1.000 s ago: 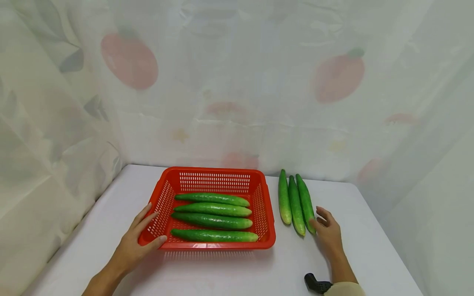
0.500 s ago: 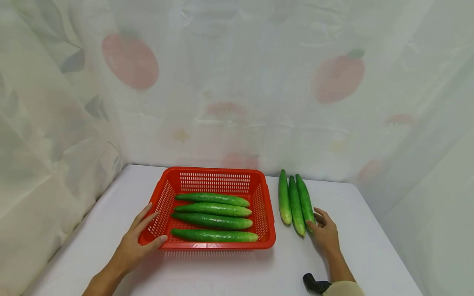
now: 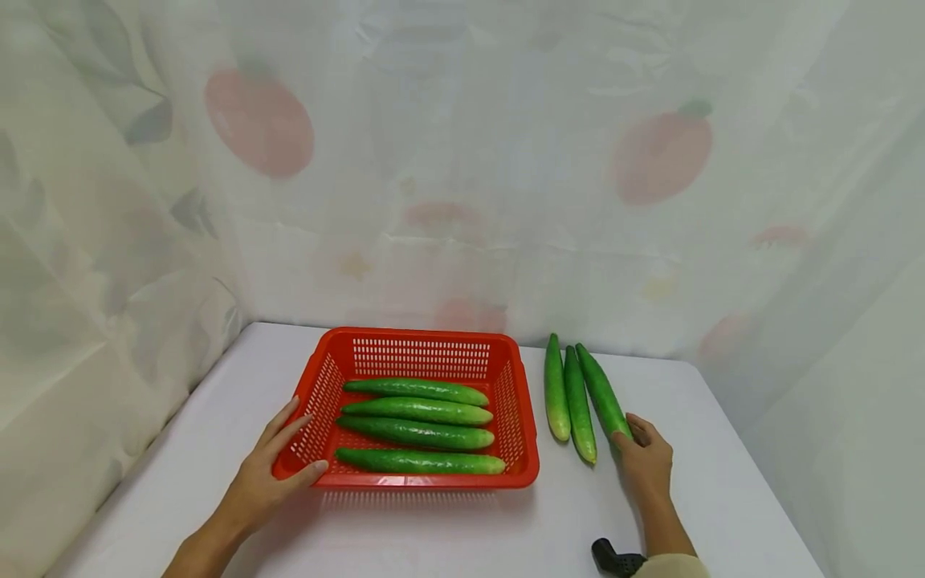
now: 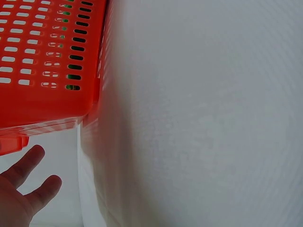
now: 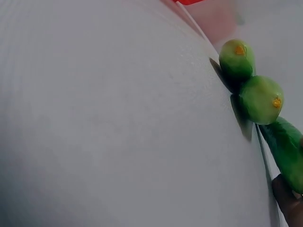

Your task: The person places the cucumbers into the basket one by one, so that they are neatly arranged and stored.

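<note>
A red plastic basket (image 3: 433, 482) with slotted walls stands on the table and holds several green cucumbers (image 3: 419, 461) lying crosswise. Resting at its left front corner is my left hand (image 3: 249, 486), fingers spread and fairly straight, the thumb at the rim. To the right of the basket, my right hand (image 3: 646, 464) pinches the pale near end of a cucumber (image 3: 603, 393), the rightmost of three there. That cucumber slants away from its neighbours at the near end. In the right wrist view, a fingertip (image 5: 283, 189) shows against the held cucumber (image 5: 284, 146).
Two more cucumbers, a left one (image 3: 556, 393) and a middle one (image 3: 579, 409), lie side by side between basket and right hand. A white cloth covers the table (image 3: 433, 538). Pale printed curtains (image 3: 462, 160) rise behind and at both sides. A black device (image 3: 614, 556) sits at my right wrist.
The right hand has taken hold of the rightmost cucumber's near end and swung it to the right, away from the other two. My left hand stays at the basket.
</note>
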`<action>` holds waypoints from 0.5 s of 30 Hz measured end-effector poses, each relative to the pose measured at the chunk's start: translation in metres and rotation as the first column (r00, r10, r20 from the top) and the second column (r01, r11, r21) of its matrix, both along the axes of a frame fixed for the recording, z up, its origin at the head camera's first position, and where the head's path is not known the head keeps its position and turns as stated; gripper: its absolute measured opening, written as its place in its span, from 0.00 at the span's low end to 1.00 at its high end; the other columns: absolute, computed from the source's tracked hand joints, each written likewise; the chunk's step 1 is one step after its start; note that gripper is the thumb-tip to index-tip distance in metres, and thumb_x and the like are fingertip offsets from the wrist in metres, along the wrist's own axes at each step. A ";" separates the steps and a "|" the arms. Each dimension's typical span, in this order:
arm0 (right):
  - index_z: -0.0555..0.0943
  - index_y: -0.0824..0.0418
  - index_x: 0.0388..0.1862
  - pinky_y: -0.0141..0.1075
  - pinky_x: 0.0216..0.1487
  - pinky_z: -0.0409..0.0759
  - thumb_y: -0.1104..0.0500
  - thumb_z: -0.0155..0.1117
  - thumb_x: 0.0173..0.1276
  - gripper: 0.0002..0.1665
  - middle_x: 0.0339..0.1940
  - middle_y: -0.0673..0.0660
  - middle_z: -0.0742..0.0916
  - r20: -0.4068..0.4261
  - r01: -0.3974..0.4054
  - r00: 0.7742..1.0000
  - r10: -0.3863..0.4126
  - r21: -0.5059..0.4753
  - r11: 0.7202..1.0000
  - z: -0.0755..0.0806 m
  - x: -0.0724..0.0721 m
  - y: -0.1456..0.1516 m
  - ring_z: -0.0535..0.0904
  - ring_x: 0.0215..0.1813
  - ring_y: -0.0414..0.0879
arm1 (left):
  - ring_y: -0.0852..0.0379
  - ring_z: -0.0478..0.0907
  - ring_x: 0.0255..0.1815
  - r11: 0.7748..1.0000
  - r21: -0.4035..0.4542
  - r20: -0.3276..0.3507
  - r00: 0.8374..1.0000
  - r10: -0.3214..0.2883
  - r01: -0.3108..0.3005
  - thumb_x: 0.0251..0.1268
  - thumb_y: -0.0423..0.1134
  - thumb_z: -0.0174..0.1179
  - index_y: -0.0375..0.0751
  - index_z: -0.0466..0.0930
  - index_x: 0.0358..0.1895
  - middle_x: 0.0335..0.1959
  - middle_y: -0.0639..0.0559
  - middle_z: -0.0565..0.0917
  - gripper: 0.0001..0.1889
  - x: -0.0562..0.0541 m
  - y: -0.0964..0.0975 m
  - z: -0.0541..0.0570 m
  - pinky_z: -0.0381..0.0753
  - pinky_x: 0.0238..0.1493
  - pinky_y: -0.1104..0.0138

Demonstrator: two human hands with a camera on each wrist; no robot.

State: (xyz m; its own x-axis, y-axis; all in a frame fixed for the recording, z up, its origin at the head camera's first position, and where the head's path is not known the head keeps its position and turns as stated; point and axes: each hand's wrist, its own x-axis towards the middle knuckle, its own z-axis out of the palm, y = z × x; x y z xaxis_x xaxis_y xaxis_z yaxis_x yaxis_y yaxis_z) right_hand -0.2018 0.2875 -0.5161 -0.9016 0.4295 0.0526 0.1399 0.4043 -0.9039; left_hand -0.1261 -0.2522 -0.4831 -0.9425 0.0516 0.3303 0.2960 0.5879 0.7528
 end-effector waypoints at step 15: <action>0.74 0.70 0.62 0.22 0.43 0.74 0.62 0.62 0.68 0.25 0.57 0.65 0.77 -0.137 0.155 0.968 -0.210 -0.334 0.930 0.015 0.004 0.009 0.74 0.52 0.48 | 0.40 0.54 0.70 1.000 -0.007 0.013 1.000 -0.001 0.001 0.55 0.42 0.71 0.41 0.70 0.67 0.75 0.54 0.53 0.35 -0.001 0.001 0.001 0.61 0.53 0.34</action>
State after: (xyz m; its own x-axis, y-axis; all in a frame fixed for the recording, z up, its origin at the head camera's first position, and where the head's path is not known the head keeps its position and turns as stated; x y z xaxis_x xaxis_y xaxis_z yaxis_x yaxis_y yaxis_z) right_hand -0.1974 0.2968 -0.5009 -0.7961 0.6045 0.0289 0.0197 0.0737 -0.9971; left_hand -0.1266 -0.2516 -0.4826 -0.9467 0.0544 0.3175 0.2864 0.5931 0.7525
